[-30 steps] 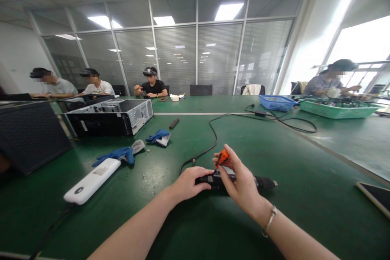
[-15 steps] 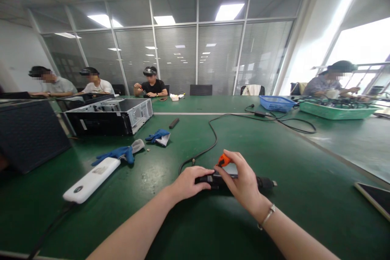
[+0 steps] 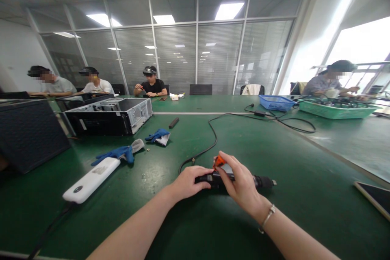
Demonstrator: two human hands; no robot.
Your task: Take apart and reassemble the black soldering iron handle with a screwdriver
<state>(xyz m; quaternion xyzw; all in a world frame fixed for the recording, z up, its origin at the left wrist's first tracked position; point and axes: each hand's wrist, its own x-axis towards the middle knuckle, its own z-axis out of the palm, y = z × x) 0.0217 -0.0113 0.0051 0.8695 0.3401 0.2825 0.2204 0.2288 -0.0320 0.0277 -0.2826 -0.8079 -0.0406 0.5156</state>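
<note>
A long black device [image 3: 215, 179] lies crosswise on the green table in front of me. Its right end carries a black plug [image 3: 264, 182] with a metal tip. My left hand [image 3: 190, 181] grips the device's left end, thumb on the near side and fingers over the top. Between thumb and fingers, my right hand [image 3: 240, 178] pinches a small orange-and-black tool [image 3: 219, 161] above the device's upper edge. The tool's working end is hidden by my fingers, so its exact kind cannot be made out. My right palm covers part of the device.
A black cable [image 3: 215, 132] curves behind the device. To the left are a white power strip [image 3: 92, 180], blue gloves [image 3: 117, 153] and an open computer case [image 3: 109, 118]. Blue [image 3: 276, 103] and green baskets [image 3: 336, 111] stand back right; a phone-like slab [image 3: 374, 201] lies right. Several people sit around.
My right hand has shifted slightly left, bringing the orange tool left and a little lower along the device. The left hand and device stay in place.
</note>
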